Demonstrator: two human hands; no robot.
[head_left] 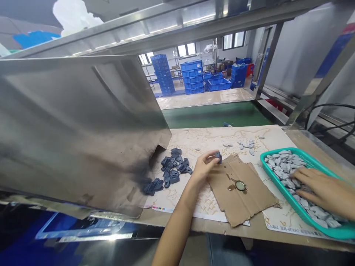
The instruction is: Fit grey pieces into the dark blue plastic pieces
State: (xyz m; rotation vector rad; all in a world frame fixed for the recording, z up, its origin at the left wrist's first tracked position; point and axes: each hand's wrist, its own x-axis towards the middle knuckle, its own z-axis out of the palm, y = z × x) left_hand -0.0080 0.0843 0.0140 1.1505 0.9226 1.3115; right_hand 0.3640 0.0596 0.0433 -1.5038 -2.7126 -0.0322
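Observation:
My left hand (205,166) pinches a small dark blue-grey plastic part (219,157) between thumb and fingers, above the far left edge of a brown cardboard piece (244,205). On the cardboard, a crimped bottle cap (240,185) lies with its hollow side up beside wet-looking brown stains. My right hand (321,186) reaches into a green plastic basket (280,192) filled with light grey pieces (285,166). Its thumb and fingers are apart, with the fingertips among the pieces. A loose heap of dark blue-grey plastic parts (174,173) lies left of my left arm.
A large metal sheet panel (83,129) stands at the left. Several grey pieces (246,144) lie scattered on the printed paper (205,138) covering the table. Behind runs a green conveyor belt (216,115), with stacked blue crates (192,77) further back. A metal beam crosses overhead.

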